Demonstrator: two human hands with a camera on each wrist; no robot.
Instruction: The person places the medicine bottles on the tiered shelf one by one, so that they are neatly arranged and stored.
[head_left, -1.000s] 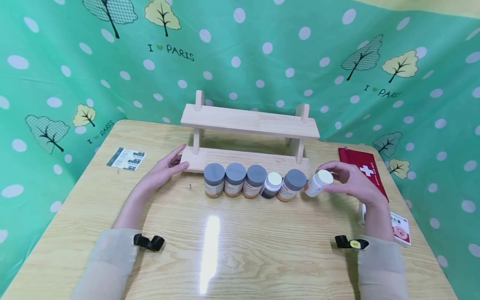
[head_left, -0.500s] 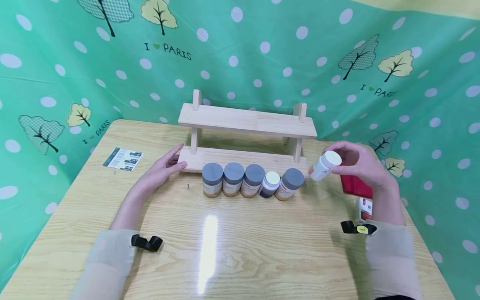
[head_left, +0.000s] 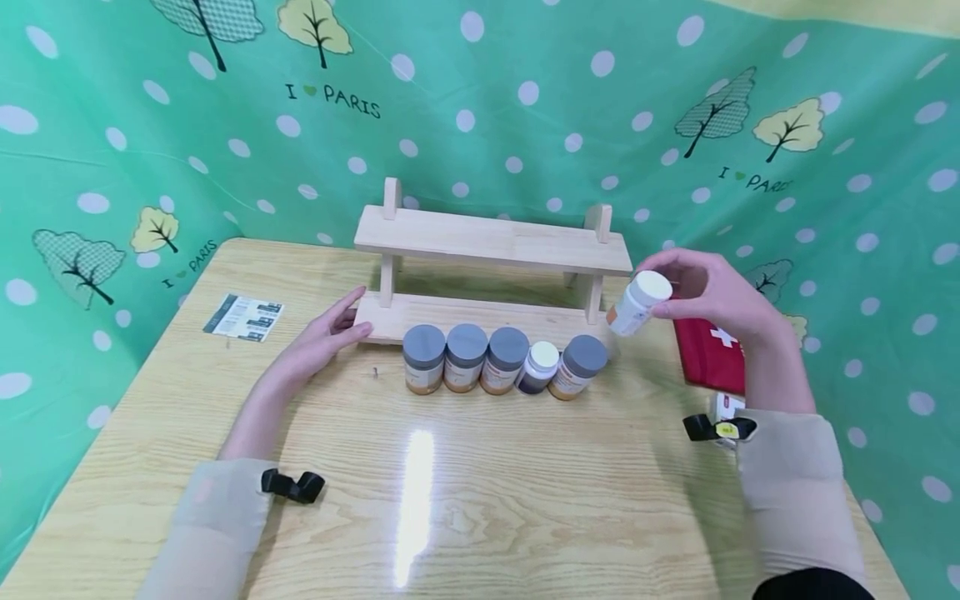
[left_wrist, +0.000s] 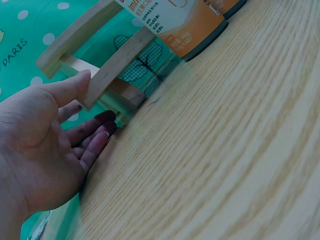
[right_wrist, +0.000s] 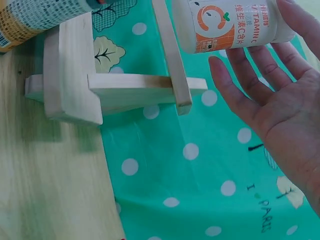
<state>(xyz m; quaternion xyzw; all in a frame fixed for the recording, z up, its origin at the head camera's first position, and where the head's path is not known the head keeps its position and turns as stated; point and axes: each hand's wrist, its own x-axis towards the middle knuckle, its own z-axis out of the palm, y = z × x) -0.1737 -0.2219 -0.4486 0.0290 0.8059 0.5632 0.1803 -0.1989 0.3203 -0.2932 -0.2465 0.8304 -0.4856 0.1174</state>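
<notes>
My right hand (head_left: 712,292) holds a white vitamin C pill bottle (head_left: 634,307) tilted in the air, close to the right end of the two-tier wooden shelf (head_left: 491,240). The orange and white label (right_wrist: 232,22) shows in the right wrist view, fingers underneath the bottle. At the shelf's left end, my left hand (head_left: 324,337) touches the lower board with thumb and index finger; its other fingers (left_wrist: 92,127) are loosely bent below. Several grey-lidded jars (head_left: 424,360) stand in a row before the lower board, with a small white-capped dark bottle (head_left: 538,367) among them.
A red first aid pouch (head_left: 705,354) lies on the right of the wooden table (head_left: 525,500), partly behind my right arm. A small box (head_left: 727,407) sits below it. On the left lies a printed packet (head_left: 243,317). Green dotted cloth (head_left: 495,100) hangs behind.
My right hand has raised the pill bottle from beside the jar row, first out to the right, then up and slightly left toward the shelf. The left hand stays at the shelf end.
</notes>
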